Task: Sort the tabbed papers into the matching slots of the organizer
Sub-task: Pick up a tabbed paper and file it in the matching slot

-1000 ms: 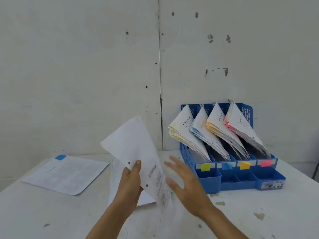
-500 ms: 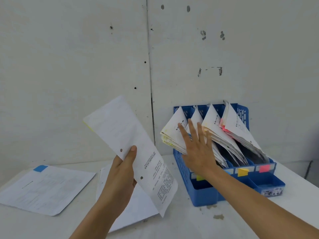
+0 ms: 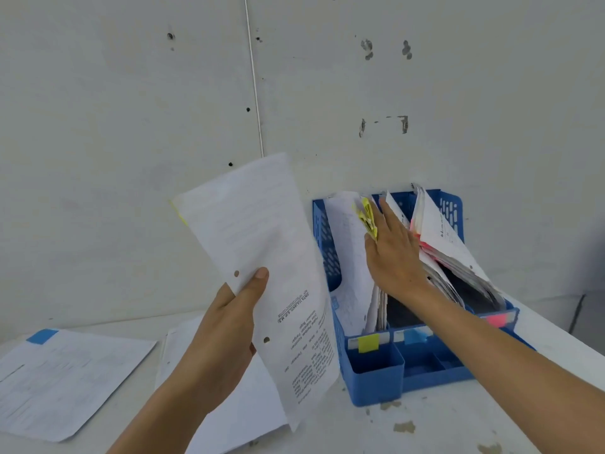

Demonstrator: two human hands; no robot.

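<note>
The left hand [image 3: 226, 322] grips the yellow-tabbed paper [image 3: 262, 231], and if the right hand's [image 3: 393, 260] straight fingers [image 3: 388, 214] slip, the parted stacks [image 3: 350, 257] in the organizer [image 3: 376, 378] may close.

The forearm of the right hand [image 3: 393, 260] covers the third front label of the blue plastic slotted organizer [image 3: 376, 378]. A white punched printed sheet [image 3: 262, 240] hides the organizer's left front corner and the left hand [image 3: 222, 329]'s fingers; its print is unreadably small. Left of the organizer, a blue-tabbed white sheet [image 3: 72, 378] runs off-frame.

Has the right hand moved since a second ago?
Yes. The right hand reached forward from in front of the organizer up into its slots, now pressing beside the yellow-tabbed stack.
</note>
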